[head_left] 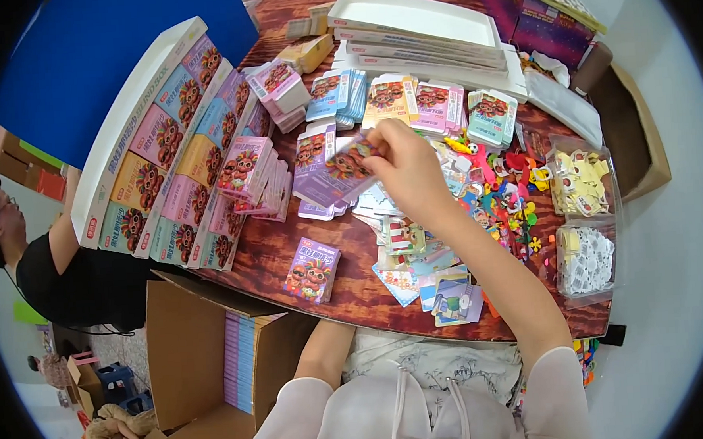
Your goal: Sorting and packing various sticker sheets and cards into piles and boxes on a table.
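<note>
My right hand (396,155) reaches over the table and pinches the edge of a purple flattened carton (352,165) with cartoon figures on it. The carton is tilted above a stack of similar purple cartons (312,151). Beyond the hand stand stacks of blue (330,93), orange (390,98), pink (438,106) and green cartons (491,118). A closed purple box (312,271) sits alone near the table's front edge. My left forearm (326,349) ends at the table edge, and the left hand is hidden there.
Trays of filled boxes (156,138) stand at the left, above an open cardboard box (185,347). Small toys (514,203) and cards (455,301) lie to the right, beside clear plastic containers (584,259). White trays (417,21) are stacked at the back. A person (92,273) is at the left.
</note>
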Tool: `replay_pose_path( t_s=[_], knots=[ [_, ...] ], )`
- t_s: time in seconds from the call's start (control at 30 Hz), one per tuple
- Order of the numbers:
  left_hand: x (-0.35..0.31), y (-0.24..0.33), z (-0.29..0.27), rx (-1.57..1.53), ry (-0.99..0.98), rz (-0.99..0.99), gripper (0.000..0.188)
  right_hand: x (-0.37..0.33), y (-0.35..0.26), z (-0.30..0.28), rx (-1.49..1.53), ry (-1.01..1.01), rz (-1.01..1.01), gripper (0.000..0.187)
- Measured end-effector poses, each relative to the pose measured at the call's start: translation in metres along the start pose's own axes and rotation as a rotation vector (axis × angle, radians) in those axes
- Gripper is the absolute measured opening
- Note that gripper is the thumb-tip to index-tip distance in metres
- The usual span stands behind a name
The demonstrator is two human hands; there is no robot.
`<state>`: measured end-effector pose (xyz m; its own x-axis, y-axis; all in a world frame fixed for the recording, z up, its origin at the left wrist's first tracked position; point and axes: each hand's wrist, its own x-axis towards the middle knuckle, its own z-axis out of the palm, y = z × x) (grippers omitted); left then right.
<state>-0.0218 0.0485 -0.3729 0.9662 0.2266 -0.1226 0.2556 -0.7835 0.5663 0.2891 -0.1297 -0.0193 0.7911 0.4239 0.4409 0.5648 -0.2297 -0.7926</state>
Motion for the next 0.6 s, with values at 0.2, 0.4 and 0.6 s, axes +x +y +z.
replay_pose_path(
  t_s=[0.2,0.4,0.6],
  knots=[
    [0.001,0.001,-0.007,-0.037,-0.131,0.001,0.044,-0.037,0.009,-0.024,0.367,-0.047,0.304,0.017],
    [-0.005,0.033,-0.02,-0.079,-0.291,0.001,0.045,-0.087,-0.01,-0.076,0.2,-0.084,0.215,0.017],
    [-0.022,0.253,-0.227,-0.192,-0.838,-0.017,0.044,-0.143,-0.01,-0.119,-0.124,-0.09,0.016,0.014]
  ],
)
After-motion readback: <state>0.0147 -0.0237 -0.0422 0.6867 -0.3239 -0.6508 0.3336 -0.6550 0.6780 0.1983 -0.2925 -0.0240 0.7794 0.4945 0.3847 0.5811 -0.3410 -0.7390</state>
